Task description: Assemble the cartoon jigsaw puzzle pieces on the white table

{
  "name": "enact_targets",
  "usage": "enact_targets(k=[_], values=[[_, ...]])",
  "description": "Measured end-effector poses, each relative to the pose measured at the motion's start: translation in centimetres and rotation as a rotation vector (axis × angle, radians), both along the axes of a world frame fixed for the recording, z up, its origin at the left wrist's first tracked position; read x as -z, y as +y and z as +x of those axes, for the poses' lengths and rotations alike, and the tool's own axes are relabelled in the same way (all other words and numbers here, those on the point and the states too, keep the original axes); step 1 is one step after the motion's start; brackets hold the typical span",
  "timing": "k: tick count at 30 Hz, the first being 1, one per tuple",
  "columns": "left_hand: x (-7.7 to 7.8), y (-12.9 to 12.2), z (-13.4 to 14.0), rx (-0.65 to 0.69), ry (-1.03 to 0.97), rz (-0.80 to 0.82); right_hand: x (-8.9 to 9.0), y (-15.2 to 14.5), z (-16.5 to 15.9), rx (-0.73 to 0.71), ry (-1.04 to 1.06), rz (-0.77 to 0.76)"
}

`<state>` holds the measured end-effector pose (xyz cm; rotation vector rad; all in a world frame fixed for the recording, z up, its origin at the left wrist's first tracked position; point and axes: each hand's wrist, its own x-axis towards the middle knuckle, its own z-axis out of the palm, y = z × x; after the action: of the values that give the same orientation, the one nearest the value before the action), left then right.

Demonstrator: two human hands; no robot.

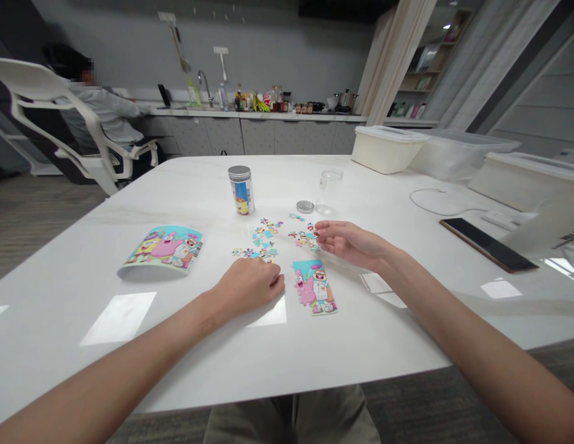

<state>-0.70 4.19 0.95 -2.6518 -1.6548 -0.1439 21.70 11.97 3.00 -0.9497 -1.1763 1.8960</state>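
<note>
My left hand [250, 285] rests curled on the table, just left of a partly joined jigsaw puzzle [315, 288] showing a pink starfish and a figure in white. Its fingertips are hidden, and I cannot make out what they hold. My right hand [349, 243] is above the puzzle's upper right, thumb and fingers drawn together beside loose puzzle pieces [306, 239]. Something small and dark shows at those fingertips, too small to name. More loose pieces [263, 242] lie scattered beyond my left hand.
A curved picture sheet [164, 250] lies at left. Behind the pieces stand a lidded jar [241, 192], a clear open jar [330, 192] and a metal lid [305, 206]. A phone [487, 243], cable and storage bins [386, 150] occupy the right. A person [102, 111] sits at back left.
</note>
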Motion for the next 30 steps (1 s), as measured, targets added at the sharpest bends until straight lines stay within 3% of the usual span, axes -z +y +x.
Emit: enact_targets(k=[30], values=[[-0.02, -0.15, 0.13, -0.003, -0.007, -0.009, -0.50, -0.29, -0.06, -0.044, 0.011, -0.049]])
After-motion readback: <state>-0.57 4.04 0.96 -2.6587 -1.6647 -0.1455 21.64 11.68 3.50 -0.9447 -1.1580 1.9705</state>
